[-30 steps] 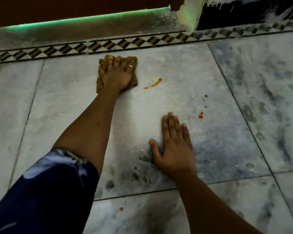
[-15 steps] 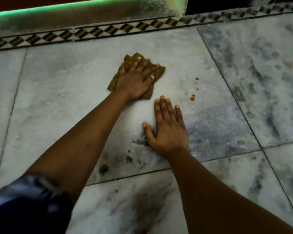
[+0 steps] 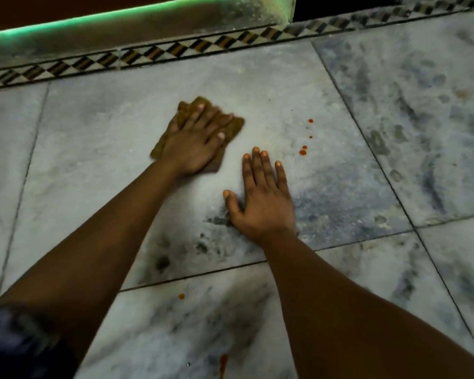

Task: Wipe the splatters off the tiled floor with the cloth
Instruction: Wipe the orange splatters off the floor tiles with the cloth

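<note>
Two bare hands are lying on the grey marble-patterned floor tile (image 3: 99, 149). The left hand (image 3: 195, 143) is pressing flat, fingers straight and spread, on a folded brown cloth (image 3: 231, 127) near the middle of the big tile, covering most of it. The right hand (image 3: 263, 198) is resting palm-down on the bare tile just beside the cloth, fingers straight, holding nothing. A cluster of small orange-red splatters (image 3: 303, 152) is sitting on the tile right of both hands, apart from the cloth. Another orange drop (image 3: 181, 296) is lying on the nearer tile between the forearms, and an orange streak (image 3: 223, 363) is showing at the bottom edge. A diamond-patterned border strip (image 3: 159, 54) is running along the far side.
</note>
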